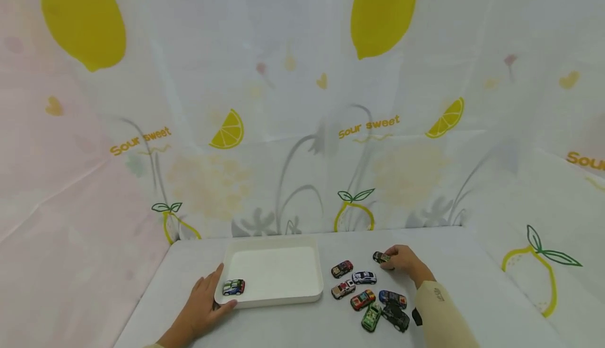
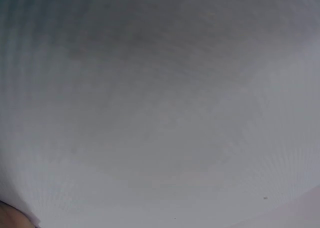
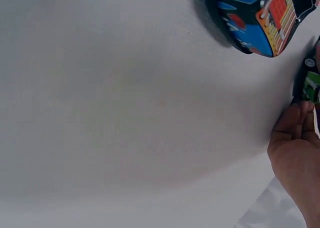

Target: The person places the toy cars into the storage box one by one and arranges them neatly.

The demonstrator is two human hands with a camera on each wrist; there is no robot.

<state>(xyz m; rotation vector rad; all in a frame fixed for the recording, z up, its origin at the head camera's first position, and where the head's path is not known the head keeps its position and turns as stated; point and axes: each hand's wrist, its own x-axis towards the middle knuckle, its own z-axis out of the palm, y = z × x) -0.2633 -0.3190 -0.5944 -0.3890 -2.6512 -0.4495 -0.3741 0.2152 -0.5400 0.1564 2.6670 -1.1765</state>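
Observation:
In the head view, my right hand (image 1: 402, 260) pinches a small dark toy car (image 1: 380, 256) at the back right of the table. The right wrist view shows that hand (image 3: 300, 143) at the right edge, fingertips against the car's green-patterned body (image 3: 312, 85). My left hand (image 1: 203, 303) rests against the near left corner of a white tray (image 1: 309, 299), fingers along its left side and thumb at the front rim. Inside that corner of the tray sits a green, white and blue toy car (image 1: 233, 287). Only a sliver of the left hand (image 2: 14, 218) enters the left wrist view.
Several toy cars cluster between the tray and my right arm, among them a white one (image 1: 364, 277), a red-orange one (image 1: 363, 299), a green one (image 1: 371, 317), a black one (image 1: 396, 316) and a blue one (image 1: 393, 299). A lemon-printed cloth (image 1: 283, 180) hangs behind the white table.

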